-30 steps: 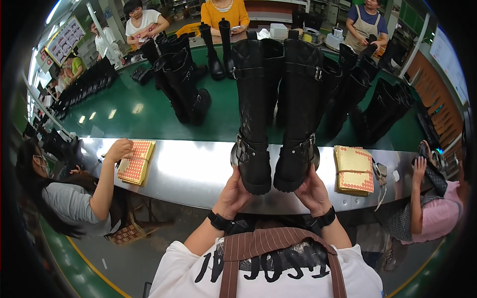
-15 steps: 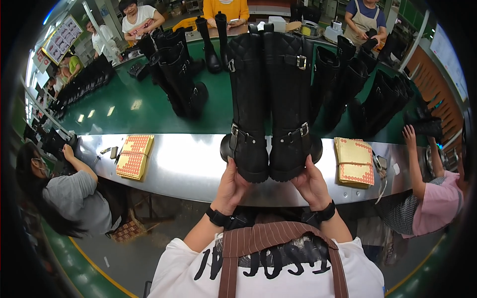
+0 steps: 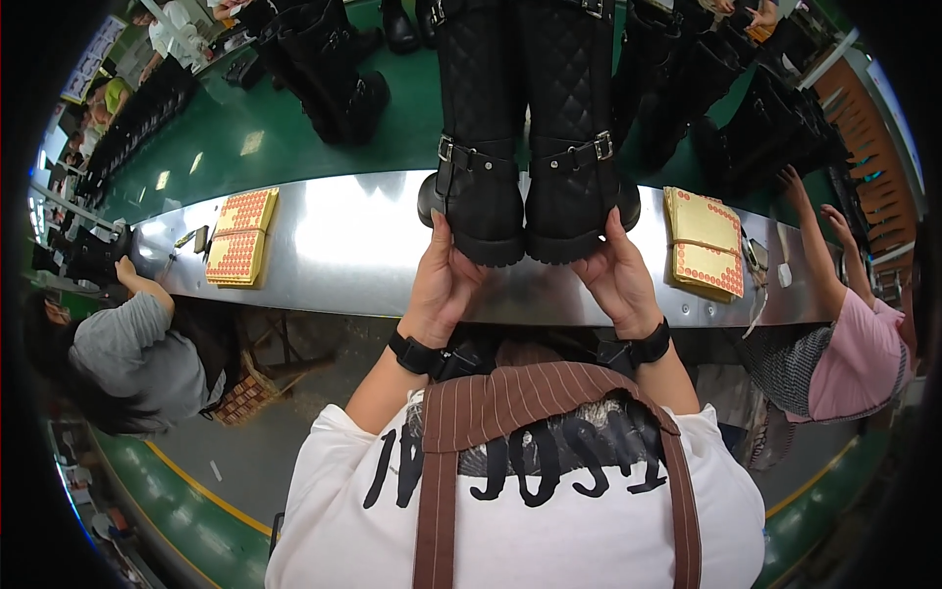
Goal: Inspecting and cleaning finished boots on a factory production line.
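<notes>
Left hand (image 3: 446, 280): wrapped around the toe of the left black boot (image 3: 478, 147).
Right hand (image 3: 615, 275): cupped under the right black boot (image 3: 572, 137).
Boots: held upright, side by side, over the steel counter (image 3: 343, 245).

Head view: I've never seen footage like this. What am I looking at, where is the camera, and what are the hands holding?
The camera sits on a person's head and looks down through a wide fisheye lens, so straight edges bend near the rim. There is no machine: the two bare hands coming from the lower edge are the wearer's own. The left hand and right hand each cup the foot of one tall black quilted boot and its partner boot, held side by side over a shiny metal bench. On the bench lie two stacks of yellow cards, one at left and one at right. Co-workers sit at either end, and more black boots stand on the green surface beyond.
</notes>
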Demonstrator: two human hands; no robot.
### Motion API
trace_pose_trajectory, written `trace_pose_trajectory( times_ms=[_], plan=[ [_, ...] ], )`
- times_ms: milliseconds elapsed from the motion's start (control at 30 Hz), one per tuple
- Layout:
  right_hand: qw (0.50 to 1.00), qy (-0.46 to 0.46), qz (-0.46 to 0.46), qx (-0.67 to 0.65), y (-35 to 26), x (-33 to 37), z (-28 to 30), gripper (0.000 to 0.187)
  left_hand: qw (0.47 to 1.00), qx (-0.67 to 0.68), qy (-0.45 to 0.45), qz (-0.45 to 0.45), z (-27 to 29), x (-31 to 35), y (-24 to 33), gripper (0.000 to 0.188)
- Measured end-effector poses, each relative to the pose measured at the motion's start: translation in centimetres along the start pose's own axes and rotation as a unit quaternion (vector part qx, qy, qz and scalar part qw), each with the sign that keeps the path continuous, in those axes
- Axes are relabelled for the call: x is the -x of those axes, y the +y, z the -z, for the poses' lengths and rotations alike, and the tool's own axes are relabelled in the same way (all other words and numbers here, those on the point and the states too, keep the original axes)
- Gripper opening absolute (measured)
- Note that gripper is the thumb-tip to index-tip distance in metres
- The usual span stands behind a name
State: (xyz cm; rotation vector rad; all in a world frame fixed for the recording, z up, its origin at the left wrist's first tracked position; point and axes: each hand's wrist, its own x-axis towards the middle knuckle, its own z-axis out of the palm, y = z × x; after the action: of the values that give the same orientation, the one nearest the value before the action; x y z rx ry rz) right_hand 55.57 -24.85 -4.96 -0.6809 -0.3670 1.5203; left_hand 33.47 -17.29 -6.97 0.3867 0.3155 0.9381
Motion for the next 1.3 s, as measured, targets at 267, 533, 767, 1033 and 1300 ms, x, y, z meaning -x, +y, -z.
trace_pose_trajectory(
  times_ms=[267, 533, 767, 1033, 1300],
  plan=[
    [0.999, 0.040, -0.013, -0.008, 0.0, 0.0, -0.8, 0.045, 0.999, -0.010, 0.032, 0.003, -0.2, 0.2, -0.1, 0.055],
    [0.999, 0.032, -0.041, -0.006, -0.2, -0.2, -0.6, 0.047, 0.999, -0.020, 0.033, 0.028, 0.3, 0.2, -0.3, 0.059],
    [0.932, -0.078, 0.103, 0.340, 1.9, -1.0, 0.9, 0.079, 0.972, 0.170, -0.127, 0.103, 0.1, 0.4, 0.1, 0.064],
    [0.709, -0.159, 0.408, 0.552, -12.7, -0.1, -4.6, 0.059, 0.958, 0.196, -0.106, 0.181, 1.0, 0.2, 2.8, 0.048],
    [0.545, -0.393, 0.357, 0.649, -15.7, 6.5, -19.1, 0.052, 0.932, 0.161, -0.138, 0.295, 1.5, 0.2, 2.8, 0.045]
  ],
)
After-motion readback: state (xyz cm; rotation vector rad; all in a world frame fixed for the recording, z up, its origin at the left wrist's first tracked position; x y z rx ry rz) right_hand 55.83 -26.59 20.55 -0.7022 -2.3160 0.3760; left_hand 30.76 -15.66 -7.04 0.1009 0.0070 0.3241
